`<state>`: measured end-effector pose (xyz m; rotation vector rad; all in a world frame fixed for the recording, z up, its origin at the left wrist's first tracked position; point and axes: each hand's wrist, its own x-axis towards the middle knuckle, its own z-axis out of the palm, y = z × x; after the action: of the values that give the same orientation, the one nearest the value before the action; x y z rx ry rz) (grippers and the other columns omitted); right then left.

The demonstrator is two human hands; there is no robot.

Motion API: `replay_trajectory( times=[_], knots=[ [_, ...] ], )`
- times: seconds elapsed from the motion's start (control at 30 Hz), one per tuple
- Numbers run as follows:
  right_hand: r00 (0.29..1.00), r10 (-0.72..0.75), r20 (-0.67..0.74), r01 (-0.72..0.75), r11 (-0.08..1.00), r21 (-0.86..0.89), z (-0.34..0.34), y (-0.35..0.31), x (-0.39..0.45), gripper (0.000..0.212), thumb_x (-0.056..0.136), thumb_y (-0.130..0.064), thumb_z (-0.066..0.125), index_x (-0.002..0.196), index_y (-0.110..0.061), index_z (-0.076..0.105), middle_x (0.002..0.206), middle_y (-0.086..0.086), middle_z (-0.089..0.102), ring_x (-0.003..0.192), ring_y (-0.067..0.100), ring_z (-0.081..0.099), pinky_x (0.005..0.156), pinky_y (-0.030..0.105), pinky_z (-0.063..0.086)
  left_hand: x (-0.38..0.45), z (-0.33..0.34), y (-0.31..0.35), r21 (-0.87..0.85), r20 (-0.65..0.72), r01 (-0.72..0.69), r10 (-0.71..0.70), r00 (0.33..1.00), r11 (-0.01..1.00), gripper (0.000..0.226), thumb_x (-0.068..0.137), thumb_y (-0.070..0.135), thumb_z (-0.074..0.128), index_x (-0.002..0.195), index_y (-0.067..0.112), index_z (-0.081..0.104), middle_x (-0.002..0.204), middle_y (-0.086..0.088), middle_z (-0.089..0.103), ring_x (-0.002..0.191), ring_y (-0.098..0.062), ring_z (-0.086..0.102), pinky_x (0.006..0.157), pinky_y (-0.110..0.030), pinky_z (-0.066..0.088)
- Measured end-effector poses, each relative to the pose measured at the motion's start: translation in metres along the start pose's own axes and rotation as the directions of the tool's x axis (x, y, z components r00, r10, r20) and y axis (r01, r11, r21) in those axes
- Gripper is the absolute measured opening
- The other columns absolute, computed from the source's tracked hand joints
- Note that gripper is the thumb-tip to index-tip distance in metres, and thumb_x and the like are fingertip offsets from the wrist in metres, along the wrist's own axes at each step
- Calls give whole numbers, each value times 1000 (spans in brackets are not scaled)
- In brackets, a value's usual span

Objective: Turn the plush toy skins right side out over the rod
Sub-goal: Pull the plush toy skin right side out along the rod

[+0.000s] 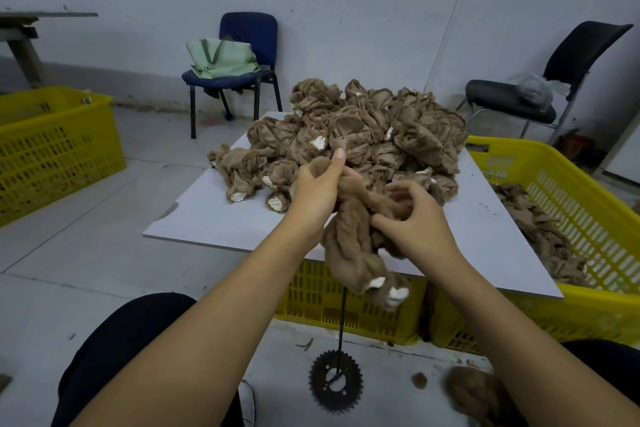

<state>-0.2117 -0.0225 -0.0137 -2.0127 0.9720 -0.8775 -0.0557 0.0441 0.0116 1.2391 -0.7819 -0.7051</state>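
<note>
Yellow crate [568, 204] at right holds brown skins [550, 236]; yellow crate at left [52, 149] looks empty. Table [207, 215] carries skin pile [363, 125]. Both hands' fingers [398, 189] pinch one skin [353, 246].

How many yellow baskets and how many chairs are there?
Yellow baskets: 3, left, under the board, right
Chairs: 2, blue, black
Total: 5

the green bag [221, 57] on the chair bears lettering too blurred to read.
</note>
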Motion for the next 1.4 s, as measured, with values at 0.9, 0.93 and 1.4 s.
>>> replay_trajectory(
  times=[0.9, 0.93, 1.4],
  knots=[
    [948, -297, 117, 267, 939, 216, 24, -24, -6, 73, 77, 9, 64, 137, -31, 53, 138, -10, 56, 125, 3, 53, 102, 34, 51, -16, -16, -22, 194, -415, 60, 26, 909, 979, 12, 93, 5, 57, 84, -2, 60, 74, -9, 59, 66, -19, 54, 61, -32, 46],
    [936, -325, 135, 310, 943, 121, 27, -25, -7, 76, 75, 7, 61, 138, -35, 51, 137, -11, 57, 125, 8, 54, 98, 40, 53, -17, -16, -16, 146, -381, 18, 39, 924, 989, 19, 95, 3, 50, 78, -3, 57, 69, -8, 55, 61, -15, 52, 57, -28, 44],
    [985, -124, 118, 108, 985, 134, 37, -3, -9, 98, 68, -8, 77, 136, -51, 22, 105, -2, 65, 83, 21, 70, 68, 51, 60, -28, -15, -9, 13, -179, -91, 92, 980, 996, 23, 91, -3, 65, 96, 19, 70, 85, 1, 75, 82, -18, 74, 67, -29, 61]
  ],
)
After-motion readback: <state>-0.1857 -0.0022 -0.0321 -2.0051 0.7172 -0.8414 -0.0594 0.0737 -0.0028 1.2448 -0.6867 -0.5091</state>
